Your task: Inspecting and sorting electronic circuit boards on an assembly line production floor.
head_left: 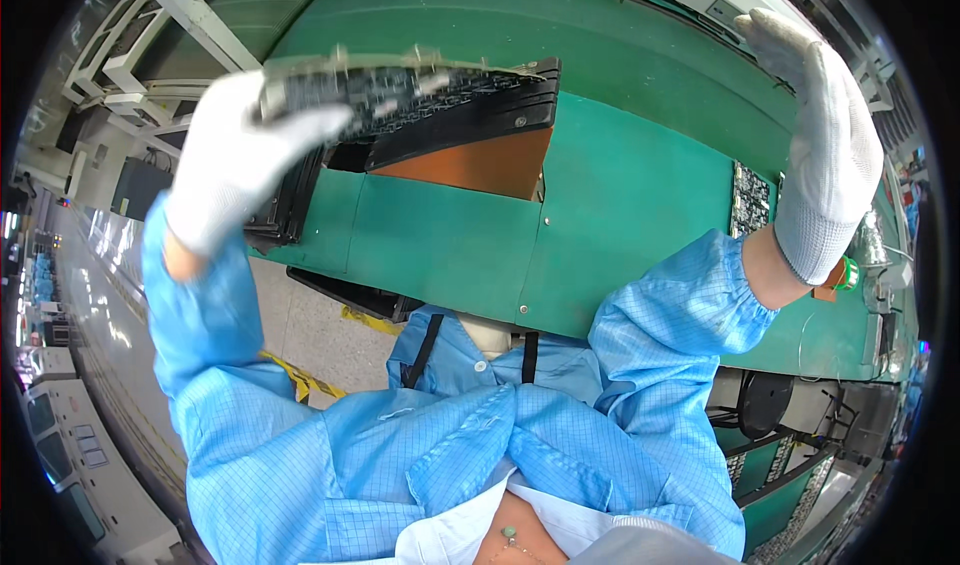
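Note:
My left hand (215, 170), in a white glove and blurred by motion, grips one end of a populated circuit board (385, 95). Its thumb lies over the board's face. The board is raised at the left, in front of a black ribbed rack side (465, 130) with an orange-brown panel (505, 160) below. At the upper right my right hand (828, 155), also gloved, is lifted with its fingers stretched out, close to a white overhead bar (735, 10). Nothing shows in that hand. Near its wrist, a second circuit board (750, 200) lies on the green bench (440, 230).
A green roll (849, 273) sits at the bench's right side. Black racks (285, 210) stand at the left edge of the bench. Below the bench at the right is a round black stool seat (765, 403). Yellow-and-black tape (305, 377) marks the floor.

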